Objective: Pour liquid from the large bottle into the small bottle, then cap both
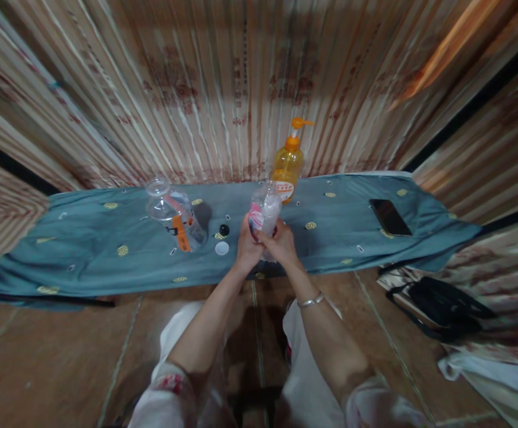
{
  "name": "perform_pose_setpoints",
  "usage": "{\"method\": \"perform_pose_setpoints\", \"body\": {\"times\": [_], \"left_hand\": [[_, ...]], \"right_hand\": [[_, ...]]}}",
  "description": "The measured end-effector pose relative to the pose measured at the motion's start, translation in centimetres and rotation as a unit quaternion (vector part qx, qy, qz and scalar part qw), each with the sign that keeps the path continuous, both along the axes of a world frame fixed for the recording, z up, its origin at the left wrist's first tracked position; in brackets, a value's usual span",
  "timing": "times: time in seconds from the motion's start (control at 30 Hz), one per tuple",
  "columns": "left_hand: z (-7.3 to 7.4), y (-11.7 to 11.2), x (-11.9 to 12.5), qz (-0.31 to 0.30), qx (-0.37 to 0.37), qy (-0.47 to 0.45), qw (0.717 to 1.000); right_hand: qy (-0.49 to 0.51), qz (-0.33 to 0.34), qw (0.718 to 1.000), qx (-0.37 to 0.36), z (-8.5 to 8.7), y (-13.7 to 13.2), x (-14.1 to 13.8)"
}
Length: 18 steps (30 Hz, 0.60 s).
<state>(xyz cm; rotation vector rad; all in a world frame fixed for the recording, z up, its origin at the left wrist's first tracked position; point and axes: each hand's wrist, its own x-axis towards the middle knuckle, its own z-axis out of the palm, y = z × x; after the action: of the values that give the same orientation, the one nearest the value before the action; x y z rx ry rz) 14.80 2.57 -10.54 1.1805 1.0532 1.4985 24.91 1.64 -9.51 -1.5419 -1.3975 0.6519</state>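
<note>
Both of my hands are wrapped round a clear plastic bottle (265, 208) with a pink and white label, held above the near part of the table. My left hand (249, 246) grips its left side. My right hand (282, 242) closes on it from the right, thumb across the front. Something whitish shows inside or behind the bottle; I cannot tell which. Just left of my hands a white cap (222, 248) and a black cap (224, 229) lie on the cloth. Behind the held bottle stands a yellow pump bottle (289, 163) with an orange pump head.
A large clear bottle (176, 217) with an orange label stands on the left of the blue-green tablecloth (147, 267). A dark phone (389, 217) lies on the right. Patterned curtains (214, 89) hang behind. A black bag (441, 303) is at the lower right.
</note>
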Motion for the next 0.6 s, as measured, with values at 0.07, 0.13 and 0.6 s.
{"method": "perform_pose_setpoints", "body": {"times": [0.07,0.13,0.6], "left_hand": [[0.2,0.2,0.0,0.022,-0.001,0.030,0.999],[0.1,0.5,-0.2,0.024,0.003,0.079,0.997],[-0.3,3.4,-4.1,0.083,-0.024,0.117,0.989]], "right_hand": [[0.010,0.015,1.000,0.003,-0.2,-0.1,-0.1],[0.040,0.054,0.998,0.010,-0.4,0.0,-0.1],[-0.272,-0.069,0.959,-0.036,-3.6,1.3,5.5]]}}
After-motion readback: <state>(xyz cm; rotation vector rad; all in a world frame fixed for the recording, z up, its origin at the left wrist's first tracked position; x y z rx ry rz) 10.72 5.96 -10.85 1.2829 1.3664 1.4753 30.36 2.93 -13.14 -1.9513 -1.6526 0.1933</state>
